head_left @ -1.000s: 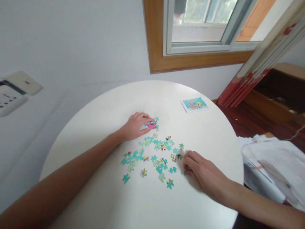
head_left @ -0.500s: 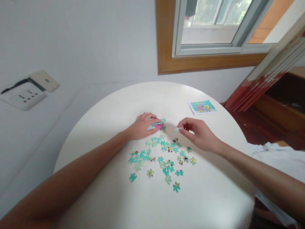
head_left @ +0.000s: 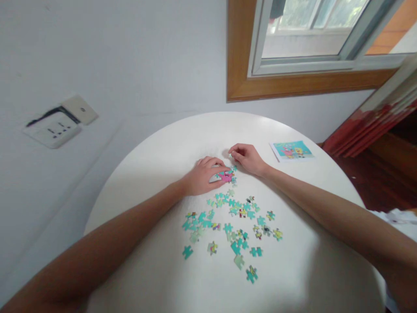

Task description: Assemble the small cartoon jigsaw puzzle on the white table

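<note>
My left hand (head_left: 205, 176) lies on the table with fingers spread, its thumb and forefinger around a small joined section of jigsaw puzzle (head_left: 225, 175). Pink and teal print shows on that section; part of it is under the fingers. Just beyond it, my right hand (head_left: 246, 157) pinches a small pale puzzle piece (head_left: 230, 155) between thumb and fingertips. Loose teal, pale green and yellow puzzle pieces (head_left: 235, 248) are scattered on the near side of both hands.
A round white table (head_left: 146, 261) carries everything. To the right lies a picture card (head_left: 292, 151) with a pink and a yellow cartoon figure. Behind the table are a white wall with a socket (head_left: 54, 129), a wood-framed window (head_left: 241, 82) and a red-and-white curtain (head_left: 368, 121).
My right hand has moved left and away from me, carrying the pale piece to the far side of the joined section. My left hand stays at the section. The view has shifted slightly.
</note>
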Demonstrator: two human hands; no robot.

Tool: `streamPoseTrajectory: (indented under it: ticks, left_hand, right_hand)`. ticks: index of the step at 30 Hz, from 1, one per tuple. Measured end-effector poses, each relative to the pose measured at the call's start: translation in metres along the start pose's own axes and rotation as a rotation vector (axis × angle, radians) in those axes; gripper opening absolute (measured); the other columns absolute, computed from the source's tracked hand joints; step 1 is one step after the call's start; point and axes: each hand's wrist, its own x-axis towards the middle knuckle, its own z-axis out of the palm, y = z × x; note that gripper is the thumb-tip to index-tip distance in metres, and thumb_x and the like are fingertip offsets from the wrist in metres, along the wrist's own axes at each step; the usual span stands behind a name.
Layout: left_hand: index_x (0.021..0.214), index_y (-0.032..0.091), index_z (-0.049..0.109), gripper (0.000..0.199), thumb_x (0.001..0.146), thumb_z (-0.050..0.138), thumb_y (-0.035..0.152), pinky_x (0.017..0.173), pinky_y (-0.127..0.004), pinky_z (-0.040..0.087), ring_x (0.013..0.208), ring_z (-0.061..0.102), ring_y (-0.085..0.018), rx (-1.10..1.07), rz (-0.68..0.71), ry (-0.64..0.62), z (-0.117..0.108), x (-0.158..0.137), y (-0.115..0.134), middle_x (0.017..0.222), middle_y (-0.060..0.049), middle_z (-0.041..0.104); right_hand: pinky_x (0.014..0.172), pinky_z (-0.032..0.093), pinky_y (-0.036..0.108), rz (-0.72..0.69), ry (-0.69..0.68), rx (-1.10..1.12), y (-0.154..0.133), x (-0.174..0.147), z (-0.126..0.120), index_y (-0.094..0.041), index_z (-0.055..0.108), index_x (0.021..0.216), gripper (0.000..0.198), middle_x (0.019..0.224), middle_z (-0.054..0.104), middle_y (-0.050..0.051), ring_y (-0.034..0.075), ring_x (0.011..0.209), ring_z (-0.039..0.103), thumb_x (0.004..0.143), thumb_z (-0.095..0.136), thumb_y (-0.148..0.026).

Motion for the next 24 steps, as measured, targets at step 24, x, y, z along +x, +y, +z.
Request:
streamPoseTrajectory:
  ticks: [24]
  left_hand:
    - [0.13,0.03,0.062,0.041,0.093,0.058,0.049,0.104,-0.046,0.036,0.118,0.049,-0.027,-0.027,0.0,0.017,0.0041,0.0026,-0.0025,0.128,-0.007,0.057]
  right_hand:
    - [0.064,0.041,0.029,-0.061,-0.068,-0.329,0.0009,-0.0065,0.0018,-0.015,0.073,0.079,0.013,0.069,0.067,0.002,0.013,0.062,0.053,0.083,0.061,-0.02]
